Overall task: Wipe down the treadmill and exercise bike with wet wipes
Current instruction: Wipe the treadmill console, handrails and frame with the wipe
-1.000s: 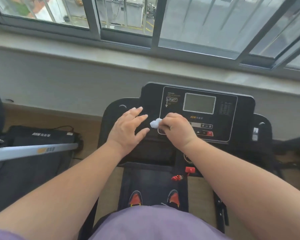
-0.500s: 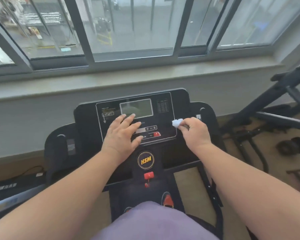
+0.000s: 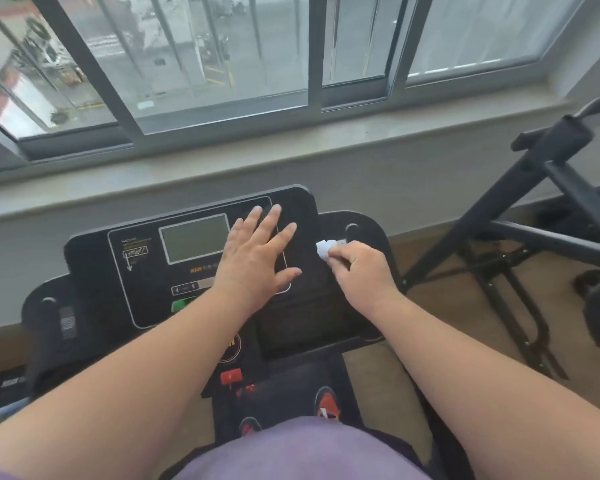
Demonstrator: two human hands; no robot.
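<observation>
I stand on the treadmill [image 3: 94, 289], looking down at its black console. My left hand [image 3: 253, 261] lies flat on the right part of the panel, fingers [image 3: 274, 216] straight and spread, palm over the lower right corner of the white outline; it holds nothing. Just left of it is the grey screen [image 3: 194, 239], and nearer me a green button [image 3: 182, 304] peeks out beside my left forearm.

My right hand [image 3: 361, 268] is to the right of the left one, apart from it. Its fingers are curled and pinch a small wad of white wipe [image 3: 324, 248] — the wad sticks out at the far left of the fist and sits against the console's right edge, where the raised panel meets the right wing. Just beyond it is a round recess [image 3: 353, 231] in that wing.

Nearer me, below the console, a red safety key [image 3: 231, 376] hangs in the middle, and my red-and-black shoes [image 3: 326, 405] show on the belt. My purple shirt [image 3: 291, 452] fills the near edge.

To the right stands the black frame of the bike [image 3: 520, 233] on the tan floor, well apart from my right hand — its tubes slant up to the far right. On the far side a grey sill [image 3: 222, 161] runs under a sliding window [image 3: 312, 46].
</observation>
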